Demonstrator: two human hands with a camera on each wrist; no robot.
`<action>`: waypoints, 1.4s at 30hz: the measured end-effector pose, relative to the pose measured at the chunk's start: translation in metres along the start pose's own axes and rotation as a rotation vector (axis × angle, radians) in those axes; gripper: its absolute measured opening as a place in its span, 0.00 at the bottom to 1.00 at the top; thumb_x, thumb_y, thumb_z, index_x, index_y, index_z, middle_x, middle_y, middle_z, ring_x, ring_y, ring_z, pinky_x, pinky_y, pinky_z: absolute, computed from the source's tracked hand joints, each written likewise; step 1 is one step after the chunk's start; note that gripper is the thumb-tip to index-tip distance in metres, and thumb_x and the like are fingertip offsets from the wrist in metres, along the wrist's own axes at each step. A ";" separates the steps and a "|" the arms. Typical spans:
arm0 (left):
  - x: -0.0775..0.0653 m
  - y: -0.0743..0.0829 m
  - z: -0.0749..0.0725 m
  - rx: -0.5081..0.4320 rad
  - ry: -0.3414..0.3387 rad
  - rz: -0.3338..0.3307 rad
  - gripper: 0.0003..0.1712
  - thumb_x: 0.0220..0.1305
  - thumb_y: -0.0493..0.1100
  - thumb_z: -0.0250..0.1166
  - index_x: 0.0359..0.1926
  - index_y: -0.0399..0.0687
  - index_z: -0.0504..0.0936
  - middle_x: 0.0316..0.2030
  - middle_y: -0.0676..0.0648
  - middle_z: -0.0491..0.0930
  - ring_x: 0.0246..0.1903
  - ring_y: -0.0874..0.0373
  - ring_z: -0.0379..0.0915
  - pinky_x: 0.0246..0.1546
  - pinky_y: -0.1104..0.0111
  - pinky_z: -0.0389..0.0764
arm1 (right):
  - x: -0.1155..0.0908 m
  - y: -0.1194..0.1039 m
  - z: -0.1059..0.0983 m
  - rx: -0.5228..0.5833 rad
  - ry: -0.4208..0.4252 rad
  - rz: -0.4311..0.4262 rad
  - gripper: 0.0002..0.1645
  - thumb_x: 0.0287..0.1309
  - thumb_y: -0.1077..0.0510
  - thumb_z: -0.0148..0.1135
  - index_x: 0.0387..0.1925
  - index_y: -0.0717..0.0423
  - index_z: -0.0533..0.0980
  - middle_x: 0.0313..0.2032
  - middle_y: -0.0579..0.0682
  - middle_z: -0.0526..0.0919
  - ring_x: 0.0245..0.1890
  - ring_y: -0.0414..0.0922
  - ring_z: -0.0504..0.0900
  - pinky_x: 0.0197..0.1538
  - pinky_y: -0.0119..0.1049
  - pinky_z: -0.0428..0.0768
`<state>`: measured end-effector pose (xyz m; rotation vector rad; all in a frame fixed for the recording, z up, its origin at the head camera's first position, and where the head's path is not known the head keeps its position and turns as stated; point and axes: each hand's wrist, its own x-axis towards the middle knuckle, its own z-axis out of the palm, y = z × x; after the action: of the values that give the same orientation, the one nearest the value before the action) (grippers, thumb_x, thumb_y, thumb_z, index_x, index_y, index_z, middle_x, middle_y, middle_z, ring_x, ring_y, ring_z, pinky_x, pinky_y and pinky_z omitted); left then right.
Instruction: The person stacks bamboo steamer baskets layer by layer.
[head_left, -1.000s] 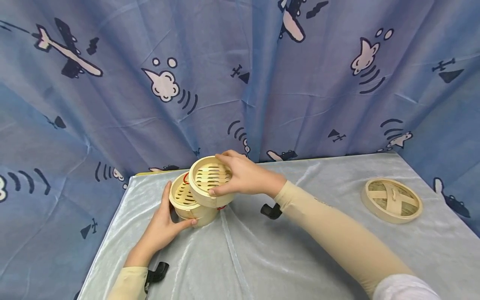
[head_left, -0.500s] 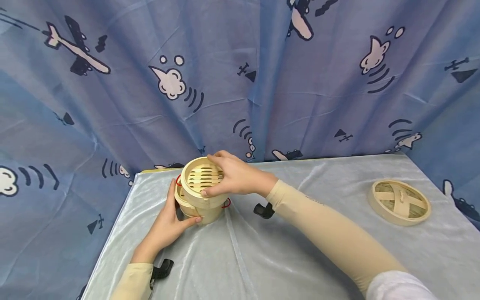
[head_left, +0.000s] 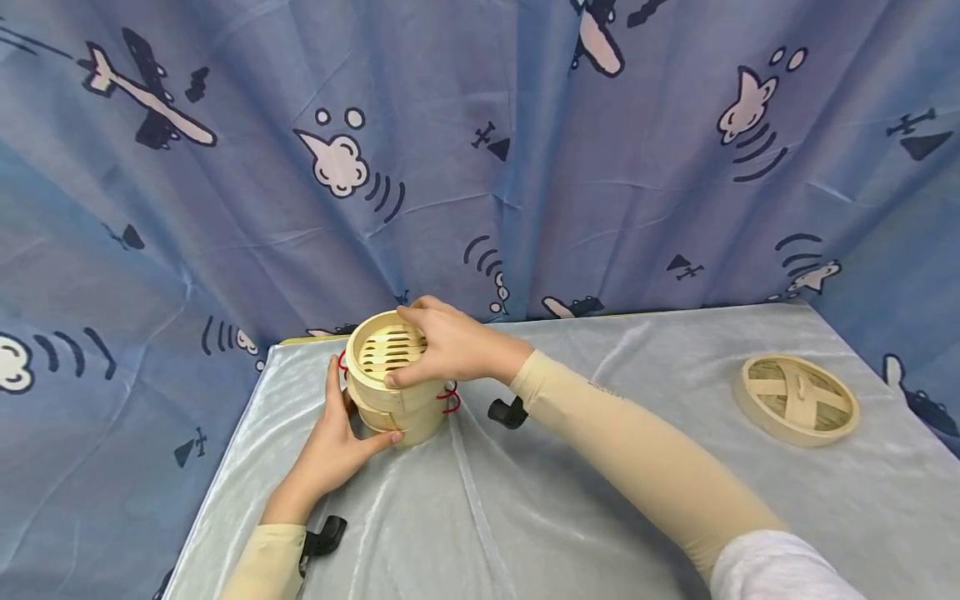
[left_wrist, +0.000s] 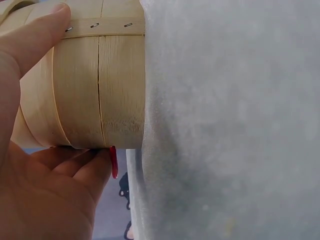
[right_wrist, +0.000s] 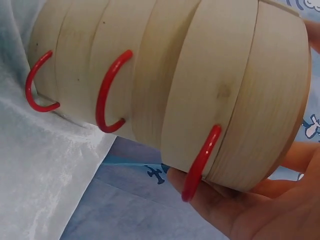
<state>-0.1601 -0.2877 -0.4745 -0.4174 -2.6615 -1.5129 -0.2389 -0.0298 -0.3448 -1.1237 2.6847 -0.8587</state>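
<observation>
In the head view, a bamboo steamer basket [head_left: 367,388] with a slatted base is at the top of a stack. My right hand [head_left: 461,343] grips its right side, thumb at the near wall and fingers over the far rim. Below it, the lower steamer baskets [head_left: 422,427] stand on the cloth, with my left hand [head_left: 330,450] curled round their left side. The left wrist view shows the thumb on the stapled bamboo wall [left_wrist: 77,80]. Red loop handles [right_wrist: 106,95] stick out in the right wrist view. There the top basket [right_wrist: 225,90] looks slightly skewed; whether it is fully seated I cannot tell.
A round bamboo steamer lid [head_left: 798,402] with crossed bands lies at the right of the table. Grey velvety cloth [head_left: 600,517] covers the table. Behind and beside it hangs a blue curtain [head_left: 450,150] printed with planes and clouds.
My right hand has brought the upper basket left and over the lower ones, so it now lines up with them. The left hand keeps its hold on the lower stack.
</observation>
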 end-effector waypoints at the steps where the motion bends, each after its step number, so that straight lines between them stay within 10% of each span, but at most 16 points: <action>1: 0.000 0.000 0.000 -0.002 0.001 -0.005 0.90 0.54 0.51 0.89 0.85 0.73 0.18 0.81 0.42 0.64 0.77 0.46 0.65 0.77 0.45 0.57 | 0.001 0.000 0.000 -0.002 -0.001 -0.001 0.67 0.54 0.30 0.75 0.82 0.65 0.63 0.70 0.60 0.73 0.67 0.51 0.74 0.69 0.49 0.77; 42: -0.002 0.004 0.001 -0.015 0.040 -0.013 0.93 0.53 0.49 0.90 0.85 0.73 0.15 0.79 0.39 0.67 0.76 0.43 0.68 0.75 0.44 0.63 | 0.016 -0.026 0.013 -0.111 0.029 0.095 0.67 0.54 0.27 0.73 0.80 0.67 0.66 0.64 0.62 0.76 0.56 0.55 0.80 0.62 0.51 0.81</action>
<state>-0.1576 -0.2858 -0.4721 -0.3671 -2.6300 -1.5285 -0.2304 -0.0612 -0.3404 -1.0022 2.8142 -0.7251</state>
